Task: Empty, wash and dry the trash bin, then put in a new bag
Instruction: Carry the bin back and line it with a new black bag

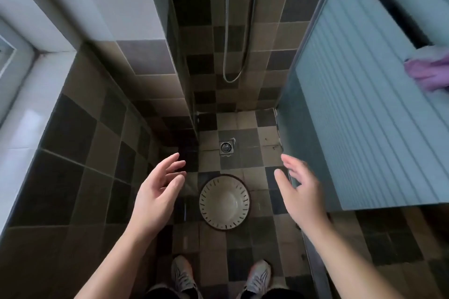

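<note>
Hands are hanging open and empty over the shower floor — the left hand (158, 192) with fingers loosely curled, the right hand (298, 192) spread flat, neither one touching anything. Between them, standing upright on the checkered floor tiles (243, 133), the trash bin (224, 202) is waiting: a round, pale container seen from straight above, with dark slits cut around its rim and what looks like a bare, smooth inside, so it is probably already emptied. Judging from this, the washing step is coming up. Doing it well is likely meaning gripping the rim at opposite sides with both hands, keeping the bin near the floor drain (227, 147) just beyond it so the rinse water is running away, and reaching for the shower hose (237, 60) looping down the back wall. The tiles are looking matte and slightly grimy — possibly slippery once wet, so the feet in grey sneakers (258, 277) are needing firm footing. A ribbed pale-blue door (359, 104) is standing at the right, with a purple cloth (430, 75) beyond it.
</note>
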